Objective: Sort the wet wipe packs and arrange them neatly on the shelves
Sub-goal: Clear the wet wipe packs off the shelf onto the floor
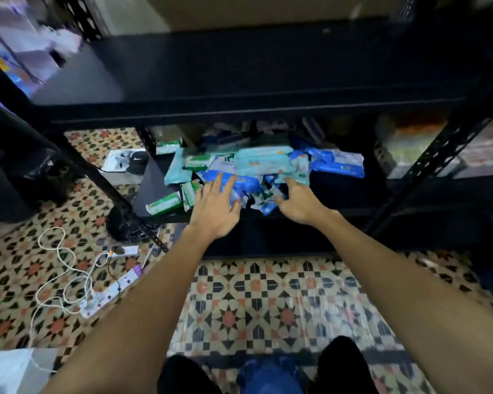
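Note:
A jumbled heap of wet wipe packs lies on a low black shelf: a pale teal pack on top, blue packs to the right, small green packs at the left front. My left hand reaches into the heap with fingers spread, fingertips on a blue pack. My right hand is at the heap's front right, fingers bent down among small crumpled packs; what they hold is hidden. The wide upper black shelf is bare.
Black perforated shelf posts stand left and right. On the patterned tile floor at the left lie a white cable, a power strip and a black round object. Boxes sit on the lower shelf at the right.

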